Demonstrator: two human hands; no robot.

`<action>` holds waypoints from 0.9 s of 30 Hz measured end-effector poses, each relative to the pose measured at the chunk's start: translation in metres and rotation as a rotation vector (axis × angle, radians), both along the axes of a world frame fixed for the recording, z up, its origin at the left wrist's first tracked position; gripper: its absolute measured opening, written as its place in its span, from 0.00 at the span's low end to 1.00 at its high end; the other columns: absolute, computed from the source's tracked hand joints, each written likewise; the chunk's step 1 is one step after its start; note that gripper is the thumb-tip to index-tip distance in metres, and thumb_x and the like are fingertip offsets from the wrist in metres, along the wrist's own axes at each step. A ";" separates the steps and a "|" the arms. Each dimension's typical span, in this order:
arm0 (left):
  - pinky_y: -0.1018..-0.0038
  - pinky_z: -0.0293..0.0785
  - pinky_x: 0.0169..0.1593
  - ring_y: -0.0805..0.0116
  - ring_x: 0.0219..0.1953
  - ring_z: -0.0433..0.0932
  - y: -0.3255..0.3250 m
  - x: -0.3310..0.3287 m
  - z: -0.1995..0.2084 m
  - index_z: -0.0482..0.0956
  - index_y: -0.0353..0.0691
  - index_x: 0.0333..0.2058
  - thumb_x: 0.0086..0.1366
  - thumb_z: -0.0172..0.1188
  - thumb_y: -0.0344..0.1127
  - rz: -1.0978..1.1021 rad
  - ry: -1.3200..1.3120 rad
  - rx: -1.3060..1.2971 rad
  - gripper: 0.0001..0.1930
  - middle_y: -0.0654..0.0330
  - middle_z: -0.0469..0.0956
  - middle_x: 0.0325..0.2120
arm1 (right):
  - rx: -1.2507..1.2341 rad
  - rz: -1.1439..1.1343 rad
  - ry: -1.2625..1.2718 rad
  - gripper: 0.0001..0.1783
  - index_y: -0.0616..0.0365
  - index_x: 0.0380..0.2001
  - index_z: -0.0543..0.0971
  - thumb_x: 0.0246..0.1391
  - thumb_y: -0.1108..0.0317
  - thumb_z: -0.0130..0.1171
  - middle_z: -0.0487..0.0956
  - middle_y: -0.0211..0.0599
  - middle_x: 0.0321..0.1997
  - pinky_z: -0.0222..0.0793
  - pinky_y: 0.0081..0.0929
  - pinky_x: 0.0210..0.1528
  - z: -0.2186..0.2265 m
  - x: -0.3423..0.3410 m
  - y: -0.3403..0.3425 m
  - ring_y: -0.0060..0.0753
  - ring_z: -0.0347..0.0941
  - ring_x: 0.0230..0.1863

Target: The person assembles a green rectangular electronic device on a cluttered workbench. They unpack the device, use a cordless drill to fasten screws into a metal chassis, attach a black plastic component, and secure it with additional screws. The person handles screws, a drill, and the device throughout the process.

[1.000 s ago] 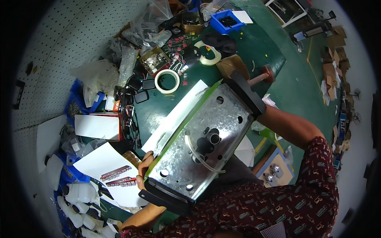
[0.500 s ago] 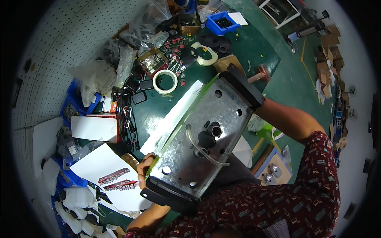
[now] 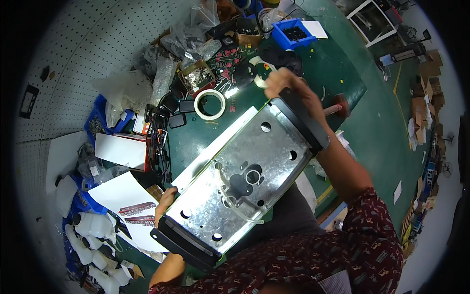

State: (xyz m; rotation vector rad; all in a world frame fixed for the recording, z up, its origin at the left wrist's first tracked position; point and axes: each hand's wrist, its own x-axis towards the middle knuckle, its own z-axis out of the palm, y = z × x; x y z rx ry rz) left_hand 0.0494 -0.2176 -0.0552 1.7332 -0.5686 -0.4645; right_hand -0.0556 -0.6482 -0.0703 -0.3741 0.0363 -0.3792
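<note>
A long shallow metal casing [image 3: 267, 147] lies tilted in front of me, its bare silver underside up. Round holes and a black fitting with two short pipe stubs [image 3: 252, 177] show on it, and a clear tube [image 3: 240, 213] curves across. Black end pieces [image 3: 304, 120] cap both ends. My left hand [image 3: 166, 203] is closed around the near left edge. Beyond the far end is my right hand [image 3: 293, 90], beside the black cap. Its fingers are blurred and partly hidden, so their grip is unclear. A white strip [image 3: 215, 149] lies along the casing's left side.
A tape roll [image 3: 210, 104], black cables [image 3: 157, 144], a box of small metal parts [image 3: 197, 77] and a blue bin of black parts [image 3: 293, 33] crowd the green table. White sheets [image 3: 129, 201] lie left, near white plastic bottles [image 3: 93, 225]. A mallet [image 3: 338, 106] rests at right.
The casing has swung a little toward the lower left, its underside facing up more fully. My right hand has come out from behind the far cap and moved up past it.
</note>
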 end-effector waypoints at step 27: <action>0.55 0.72 0.63 0.54 0.52 0.77 -0.002 -0.005 -0.012 0.73 0.33 0.48 0.76 0.51 0.62 -0.144 0.259 -0.509 0.30 0.43 0.75 0.47 | -0.348 -0.152 0.088 0.37 0.61 0.48 0.81 0.76 0.37 0.35 0.82 0.46 0.38 0.75 0.44 0.54 0.048 -0.030 0.026 0.53 0.77 0.51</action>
